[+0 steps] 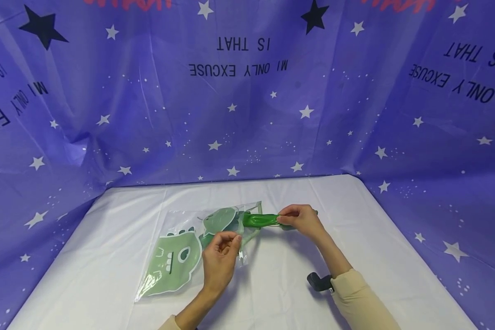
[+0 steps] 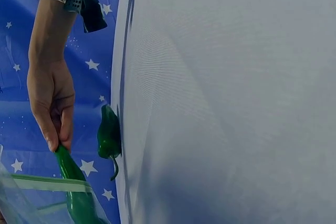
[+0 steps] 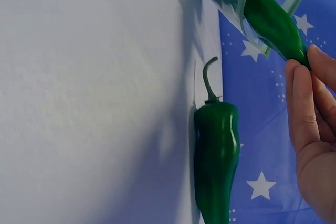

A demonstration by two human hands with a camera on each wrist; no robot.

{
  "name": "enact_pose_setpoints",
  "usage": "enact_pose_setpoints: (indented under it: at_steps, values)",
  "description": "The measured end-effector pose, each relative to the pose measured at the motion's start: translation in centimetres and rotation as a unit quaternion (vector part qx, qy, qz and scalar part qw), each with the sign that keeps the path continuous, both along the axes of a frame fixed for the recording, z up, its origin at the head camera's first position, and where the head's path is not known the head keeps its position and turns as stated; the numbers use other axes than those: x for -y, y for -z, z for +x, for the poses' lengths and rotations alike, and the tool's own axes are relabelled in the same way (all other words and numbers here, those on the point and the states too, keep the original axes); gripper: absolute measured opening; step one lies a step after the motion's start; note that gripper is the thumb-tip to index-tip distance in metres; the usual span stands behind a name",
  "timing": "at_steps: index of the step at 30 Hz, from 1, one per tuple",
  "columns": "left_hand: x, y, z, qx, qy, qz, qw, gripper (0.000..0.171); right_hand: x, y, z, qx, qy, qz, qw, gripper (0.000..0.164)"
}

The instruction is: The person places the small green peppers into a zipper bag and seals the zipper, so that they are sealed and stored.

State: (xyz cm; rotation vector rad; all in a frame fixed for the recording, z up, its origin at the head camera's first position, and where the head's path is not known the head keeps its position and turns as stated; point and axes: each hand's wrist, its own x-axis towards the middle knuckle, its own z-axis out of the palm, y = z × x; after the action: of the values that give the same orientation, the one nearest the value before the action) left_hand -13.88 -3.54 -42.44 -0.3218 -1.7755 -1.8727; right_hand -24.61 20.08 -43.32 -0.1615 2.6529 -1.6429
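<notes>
A clear zip bag (image 1: 171, 268) printed with a pale green cartoon monster lies on the table, its mouth facing right. My left hand (image 1: 220, 261) pinches the near side of that mouth between thumb and curled fingers. Partway through the opening is a glossy green pepper (image 1: 257, 220), one end inside the bag. My right hand (image 1: 303, 222) pinches the pepper's outer tip with thumb and fingertips, as the right wrist view also shows. A second green pepper (image 3: 217, 150) with a curved stem lies on the table beside the right hand, mostly hidden by it in the head view.
A white cloth covers the table (image 1: 288, 293). Purple curtains (image 1: 247, 119) with stars and lettering hang behind it and at both sides. A dark wrist-worn device (image 1: 319, 282) sticks out from the right sleeve.
</notes>
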Motion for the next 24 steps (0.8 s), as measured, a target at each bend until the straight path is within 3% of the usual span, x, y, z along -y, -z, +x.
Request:
enact_pose_setpoints:
  at_steps: [7, 15, 20, 24]
  values:
    - [0.0, 0.1, -0.1, -0.009, -0.003, -0.006, 0.9999, 0.007, 0.5, 0.3, -0.1, -0.008, 0.02, 0.007, 1.0, 0.015]
    - [0.2, 2.9, -1.3, -0.013, -0.001, 0.002, 0.9999, 0.008, 1.2, 0.3, -0.2, -0.011, 0.034, 0.015, 0.999, 0.017]
    - [0.2, 2.7, -1.1, -0.009, -0.001, -0.002, 1.0, 0.008, 1.8, 0.6, 0.0, -0.048, 0.039, 0.03, 0.998, 0.015]
    - [0.2, 1.4, -0.4, -0.014, 0.004, -0.006, 0.9999, 0.008, 2.3, 0.8, -0.1, -0.079, 0.038, 0.049, 0.995, 0.011]
